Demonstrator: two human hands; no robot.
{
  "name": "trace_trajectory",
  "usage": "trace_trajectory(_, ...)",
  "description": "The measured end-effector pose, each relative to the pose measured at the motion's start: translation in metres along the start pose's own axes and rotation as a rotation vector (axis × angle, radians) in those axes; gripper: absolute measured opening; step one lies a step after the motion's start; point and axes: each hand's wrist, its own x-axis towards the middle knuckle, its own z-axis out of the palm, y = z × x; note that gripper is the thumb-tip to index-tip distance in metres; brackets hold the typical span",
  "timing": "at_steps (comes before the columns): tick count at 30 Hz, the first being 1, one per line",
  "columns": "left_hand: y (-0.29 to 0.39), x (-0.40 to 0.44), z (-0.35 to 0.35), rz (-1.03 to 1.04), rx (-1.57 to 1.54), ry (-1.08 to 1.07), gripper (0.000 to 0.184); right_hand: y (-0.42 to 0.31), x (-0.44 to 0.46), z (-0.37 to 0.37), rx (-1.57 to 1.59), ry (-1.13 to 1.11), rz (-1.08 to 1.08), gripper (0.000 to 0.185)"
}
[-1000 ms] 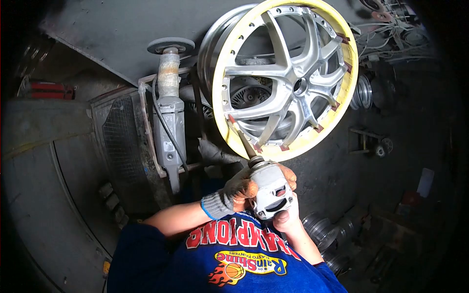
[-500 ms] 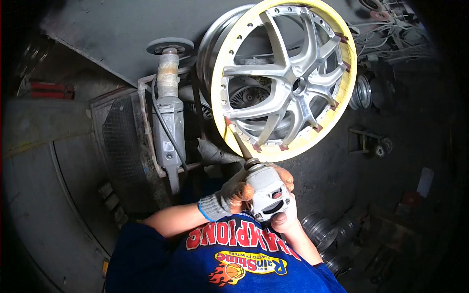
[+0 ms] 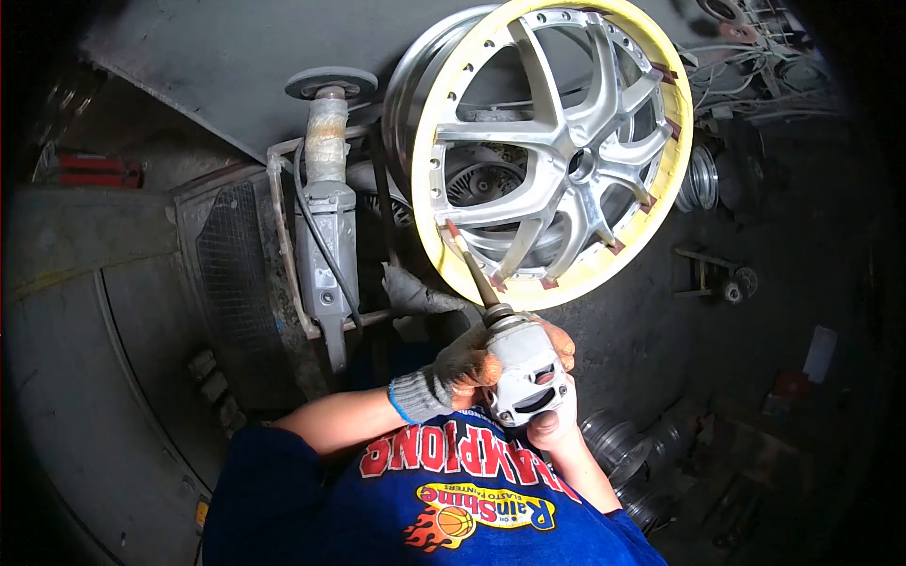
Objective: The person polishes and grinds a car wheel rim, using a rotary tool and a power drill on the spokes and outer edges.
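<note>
A grey power tool with a long tapered shaft and a reddish tip is held in front of my chest. My left hand, in a grey glove with orange-brown fingers, wraps round its left side. Behind and to the right of the body, my right hand grips it, its thumb bare and its fingertips orange-brown. The reddish tip is at the lower left rim of a silver spoked wheel, near the end of a spoke. Yellow covering with several dark red patches runs round the wheel's rim.
A large grinder with a round disc stands upright on a metal frame to the left. More wheel rims lie at the lower right. Cables are tangled at the upper right. A red object is at the far left.
Since half a second ago, the tool and both hands have shifted slightly right against the shirt, and the wheel appears marginally further right. Both hands keep their hold on the tool.
</note>
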Motion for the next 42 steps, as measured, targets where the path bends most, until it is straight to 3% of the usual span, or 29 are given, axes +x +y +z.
trace_trajectory(10, -0.001, -0.001, -0.001, 0.027, -0.046, 0.011, 0.099, 0.006, 0.001, 0.0, 0.004, -0.018, -0.004, 0.105)
trace_trajectory(11, 0.0, 0.0, 0.001, -0.003, 0.084, 0.036, 0.112, 0.003, 0.002, 0.0, 0.016, -0.012, 0.018, 0.105)
trace_trajectory(12, -0.004, -0.002, -0.004, 0.002, 0.084, 0.037, 0.112, -0.001, 0.004, 0.0, 0.028, -0.006, 0.039, 0.105)
trace_trajectory(14, -0.016, -0.006, -0.018, 0.016, 0.085, 0.119, 0.112, -0.008, 0.007, 0.004, 0.031, 0.013, 0.051, 0.104)
trace_trajectory(16, 0.0, -0.003, -0.005, 0.017, 0.084, 0.044, 0.112, -0.006, 0.008, 0.003, -0.007, -0.043, 0.062, 0.1)
trace_trajectory(18, 0.004, -0.005, -0.002, 0.034, -0.037, 0.031, 0.101, -0.006, 0.009, 0.004, -0.026, -0.048, 0.042, 0.097)
trace_trajectory(20, 0.006, -0.002, -0.003, 0.043, -0.014, 0.007, 0.102, -0.007, 0.01, 0.005, -0.108, -0.023, -0.052, 0.094)
trace_trajectory(22, 0.007, 0.0, -0.001, 0.001, 0.093, 0.043, 0.115, -0.006, 0.01, 0.005, -0.097, -0.005, -0.057, 0.092)
trace_trajectory(42, 0.004, 0.002, -0.005, -0.008, 0.042, 0.077, 0.117, 0.0, 0.013, -0.001, -0.073, 0.007, -0.06, 0.091)
